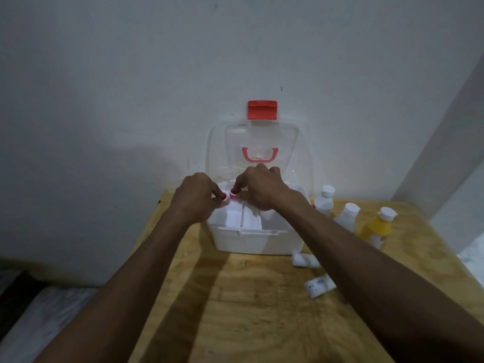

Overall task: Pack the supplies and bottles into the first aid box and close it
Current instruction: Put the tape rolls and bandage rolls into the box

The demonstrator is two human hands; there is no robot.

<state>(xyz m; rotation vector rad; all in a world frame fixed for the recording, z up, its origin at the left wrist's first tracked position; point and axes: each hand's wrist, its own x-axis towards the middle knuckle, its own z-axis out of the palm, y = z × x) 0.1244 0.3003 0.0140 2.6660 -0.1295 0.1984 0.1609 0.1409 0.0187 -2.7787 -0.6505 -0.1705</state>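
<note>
The white first aid box stands open on the wooden table, its clear lid with a pink handle and red latch leaning back against the wall. A white divided tray lies inside. My left hand and my right hand meet over the box's back left corner. Their fingertips pinch a small white item; two red spots show at the fingertips, and I cannot tell what the item is. Right of the box stand two white bottles and a yellow bottle.
A white roll and a white labelled packet lie on the table in front of the box's right corner, partly under my right forearm. The table butts against the wall; its left edge drops to the floor.
</note>
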